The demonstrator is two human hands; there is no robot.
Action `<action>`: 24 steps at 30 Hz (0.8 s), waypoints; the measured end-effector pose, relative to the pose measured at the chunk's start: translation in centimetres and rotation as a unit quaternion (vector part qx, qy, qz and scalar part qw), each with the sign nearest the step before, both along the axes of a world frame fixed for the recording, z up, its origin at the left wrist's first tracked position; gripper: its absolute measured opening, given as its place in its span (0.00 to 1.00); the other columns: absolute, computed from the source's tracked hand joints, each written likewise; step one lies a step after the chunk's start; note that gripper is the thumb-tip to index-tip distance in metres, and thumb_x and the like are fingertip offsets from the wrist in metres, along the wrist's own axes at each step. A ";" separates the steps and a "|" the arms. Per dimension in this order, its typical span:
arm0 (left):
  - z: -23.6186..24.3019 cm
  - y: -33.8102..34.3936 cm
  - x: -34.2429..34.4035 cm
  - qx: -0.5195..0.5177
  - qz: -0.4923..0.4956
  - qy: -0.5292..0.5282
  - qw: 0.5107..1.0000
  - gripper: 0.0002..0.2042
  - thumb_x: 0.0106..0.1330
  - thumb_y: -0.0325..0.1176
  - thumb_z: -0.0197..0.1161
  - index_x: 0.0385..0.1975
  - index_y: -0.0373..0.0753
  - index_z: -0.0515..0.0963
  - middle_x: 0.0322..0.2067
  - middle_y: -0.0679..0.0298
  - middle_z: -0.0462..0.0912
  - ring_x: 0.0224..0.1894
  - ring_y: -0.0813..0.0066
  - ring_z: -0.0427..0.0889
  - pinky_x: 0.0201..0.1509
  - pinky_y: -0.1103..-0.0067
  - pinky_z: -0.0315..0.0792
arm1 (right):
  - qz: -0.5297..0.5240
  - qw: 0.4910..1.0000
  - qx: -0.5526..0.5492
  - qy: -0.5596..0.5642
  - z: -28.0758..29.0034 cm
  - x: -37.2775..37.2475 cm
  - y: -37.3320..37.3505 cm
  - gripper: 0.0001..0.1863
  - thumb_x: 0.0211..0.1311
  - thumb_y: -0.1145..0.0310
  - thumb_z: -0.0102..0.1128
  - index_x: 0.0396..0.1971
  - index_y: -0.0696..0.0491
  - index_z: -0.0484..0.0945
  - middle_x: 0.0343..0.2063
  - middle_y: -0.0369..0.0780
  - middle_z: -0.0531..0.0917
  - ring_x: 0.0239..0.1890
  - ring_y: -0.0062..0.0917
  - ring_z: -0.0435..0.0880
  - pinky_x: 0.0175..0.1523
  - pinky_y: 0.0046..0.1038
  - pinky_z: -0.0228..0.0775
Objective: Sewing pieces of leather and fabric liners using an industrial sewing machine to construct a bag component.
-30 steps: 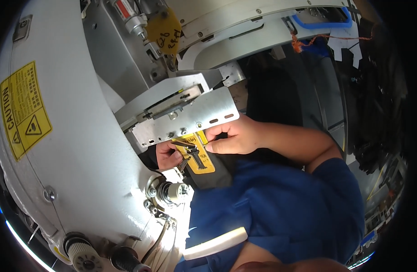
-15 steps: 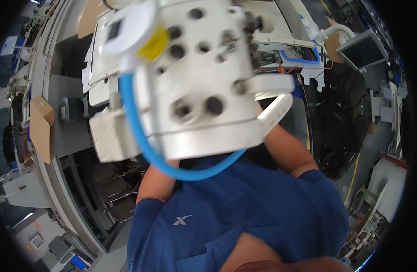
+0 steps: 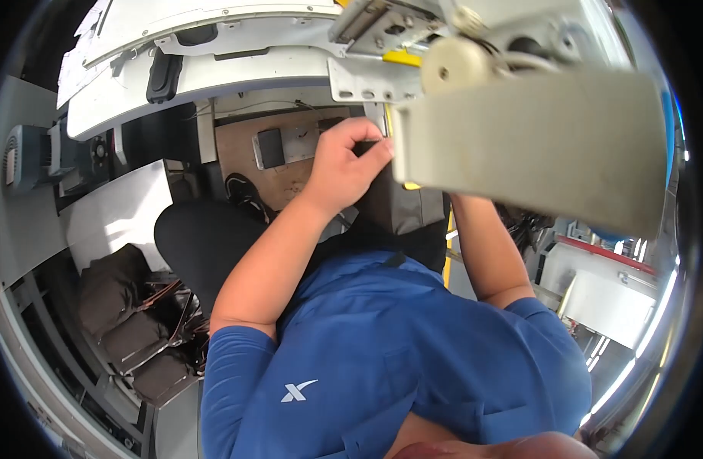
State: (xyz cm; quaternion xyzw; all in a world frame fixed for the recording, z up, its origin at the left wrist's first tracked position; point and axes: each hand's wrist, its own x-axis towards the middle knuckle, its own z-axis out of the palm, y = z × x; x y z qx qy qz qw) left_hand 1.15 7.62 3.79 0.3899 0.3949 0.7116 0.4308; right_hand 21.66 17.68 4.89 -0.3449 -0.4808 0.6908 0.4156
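My left hand [image 3: 345, 162] is closed, thumb and index finger brought together at the left edge of a beige machine cover [image 3: 527, 149]. Whatever lies between those fingertips is too hidden to make out. The cover belongs to what looks like an industrial sewing machine, with a round cream knob [image 3: 457, 67] and a perforated metal bracket [image 3: 382, 29] above it. My right forearm [image 3: 489, 245] reaches up behind the cover, which hides the right hand entirely. A yellow strip shows beside the left fingertips.
A white machine table [image 3: 206, 73] spans the top left, with a black box [image 3: 164, 76] fixed to its edge. Below lies a brown board [image 3: 237, 145] near my shoe [image 3: 246, 195]. Dark fabric bundles [image 3: 110, 291] sit at left. A grey motor unit [image 3: 38, 157] stands beyond.
My view has swung closer to the machine's side; its holed top and looping blue hose no longer fill the middle. The left hand, hidden before, now shows at the cover's edge.
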 end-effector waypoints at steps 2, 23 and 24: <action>-1.4 0.6 0.6 0.011 0.002 -0.017 1.000 0.10 0.59 0.32 0.72 0.23 0.35 0.79 0.22 0.59 0.77 0.27 0.70 0.75 0.33 0.74 0.68 | 0.016 1.000 0.013 -0.021 0.2 -1.2 0.9 0.15 0.68 0.69 0.58 0.52 0.56 0.74 0.36 0.38 0.84 0.31 0.23 0.85 0.42 0.29 0.81; -0.4 2.1 -3.3 0.060 -0.163 0.091 0.981 0.04 0.59 0.30 0.69 0.28 0.37 0.83 0.40 0.54 0.85 0.42 0.50 0.81 0.48 0.64 0.75 | 0.003 0.958 0.105 -0.267 4.2 5.8 8.8 0.16 0.67 0.69 0.57 0.53 0.55 0.74 0.39 0.38 0.83 0.35 0.24 0.84 0.46 0.29 0.79; -0.1 2.2 -3.3 0.066 -0.149 0.082 0.983 0.05 0.60 0.28 0.69 0.24 0.38 0.79 0.30 0.59 0.81 0.32 0.59 0.79 0.38 0.70 0.71 | 0.002 0.956 0.107 -0.273 4.4 6.3 8.8 0.16 0.67 0.69 0.57 0.53 0.55 0.75 0.39 0.38 0.83 0.35 0.24 0.84 0.46 0.29 0.79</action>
